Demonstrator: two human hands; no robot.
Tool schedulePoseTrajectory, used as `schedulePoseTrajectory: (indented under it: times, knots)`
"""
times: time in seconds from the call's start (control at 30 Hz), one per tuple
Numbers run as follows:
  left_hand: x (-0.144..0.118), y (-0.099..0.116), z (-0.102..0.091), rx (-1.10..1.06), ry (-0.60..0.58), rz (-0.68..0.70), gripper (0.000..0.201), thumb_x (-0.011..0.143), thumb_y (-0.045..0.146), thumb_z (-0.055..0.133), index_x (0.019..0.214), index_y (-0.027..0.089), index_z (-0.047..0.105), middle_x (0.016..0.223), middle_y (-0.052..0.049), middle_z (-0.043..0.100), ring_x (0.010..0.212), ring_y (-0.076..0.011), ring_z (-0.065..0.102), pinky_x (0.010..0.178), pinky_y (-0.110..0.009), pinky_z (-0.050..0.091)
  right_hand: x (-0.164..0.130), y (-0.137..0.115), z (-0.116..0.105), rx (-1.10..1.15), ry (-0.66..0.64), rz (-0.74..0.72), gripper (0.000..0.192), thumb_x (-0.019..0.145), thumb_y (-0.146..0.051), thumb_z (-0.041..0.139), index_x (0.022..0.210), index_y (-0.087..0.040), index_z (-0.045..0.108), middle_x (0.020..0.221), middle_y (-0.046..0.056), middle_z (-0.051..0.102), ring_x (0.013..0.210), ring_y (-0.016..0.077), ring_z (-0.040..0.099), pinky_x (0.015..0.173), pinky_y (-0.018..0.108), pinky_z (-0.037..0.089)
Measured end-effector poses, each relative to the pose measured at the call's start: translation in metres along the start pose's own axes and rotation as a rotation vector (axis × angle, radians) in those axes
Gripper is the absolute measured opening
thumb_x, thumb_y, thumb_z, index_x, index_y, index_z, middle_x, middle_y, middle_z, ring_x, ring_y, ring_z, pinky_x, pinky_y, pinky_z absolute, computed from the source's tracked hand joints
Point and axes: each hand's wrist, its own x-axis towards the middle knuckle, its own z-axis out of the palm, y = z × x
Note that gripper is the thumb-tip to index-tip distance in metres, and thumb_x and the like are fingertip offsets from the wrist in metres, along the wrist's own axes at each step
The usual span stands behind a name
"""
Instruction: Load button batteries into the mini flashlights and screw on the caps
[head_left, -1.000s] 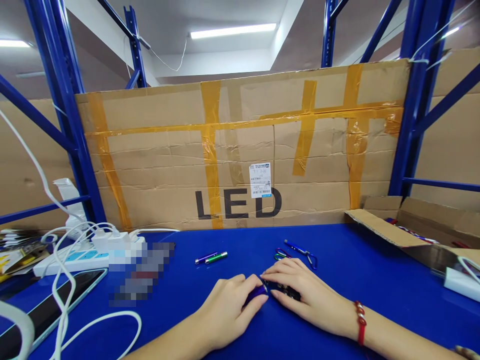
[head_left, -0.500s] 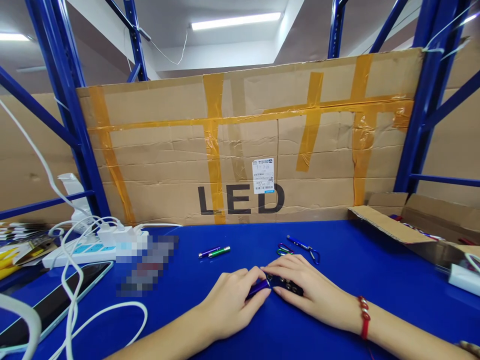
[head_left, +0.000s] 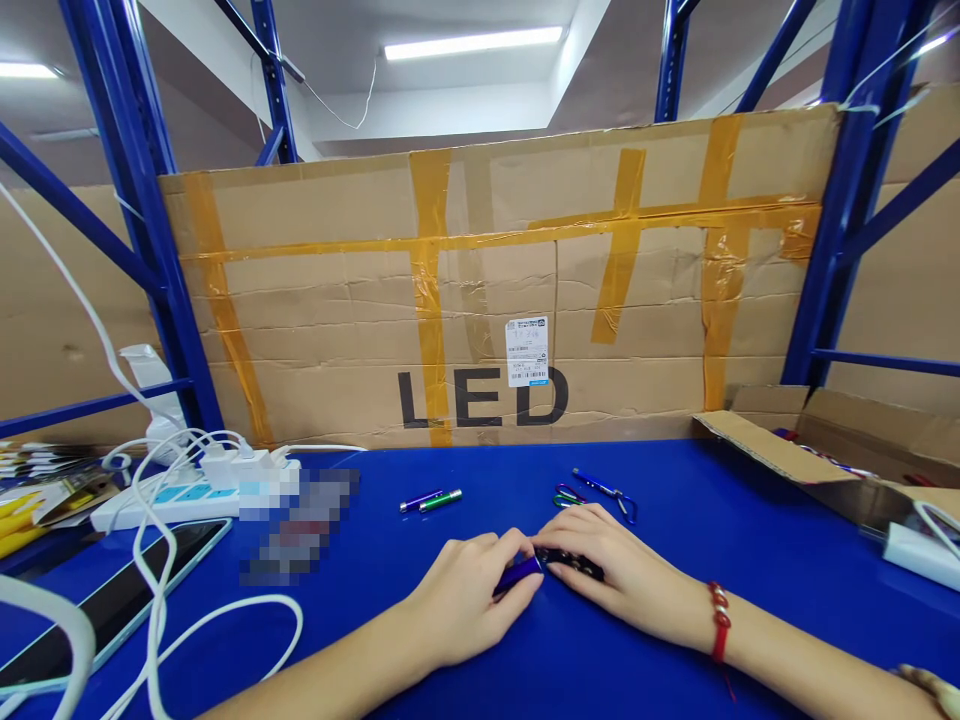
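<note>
Between the thumb and fingers of my left hand is a short purple metal tube, its end pointing to the right. My right hand grips a dark strip with round shiny spots; its kind is not clear. The strip's left end lies close to the tube's end, and fingers hide whether they touch. Beyond the hands lie a slim purple tube and a green tube, side by side. Behind my right hand are a blue tube with a carabiner and smaller coloured carabiners.
At the left stand a white power strip with tangled white cables and a phone. A blurred patch lies beside them. An open cardboard box is at the right. A cardboard sheet closes off the blue table's back.
The dark strip has tilted in my right hand, so its spotted face shows less. My left hand keeps its hold on the purple tube, almost in the same place.
</note>
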Motion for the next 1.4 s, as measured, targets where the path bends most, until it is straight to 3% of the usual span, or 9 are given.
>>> schedulePoseTrajectory:
  times: [1.4]
  knots:
    - [0.002,0.0017,-0.0026,0.006,-0.027,-0.012,0.015,0.086,0.032,0.044,0.094,0.022,0.05,0.079,0.001,0.059,0.067,-0.014,0.054,0.061,-0.022,0.038,0.0001,0.0039,0.0037,0.041,0.005,0.007,0.027,0.091,-0.022,0.044,0.115,-0.025,0.057,0.101,0.004,0.059,0.094,0.0173,0.052,0.086,0.034,0.039]
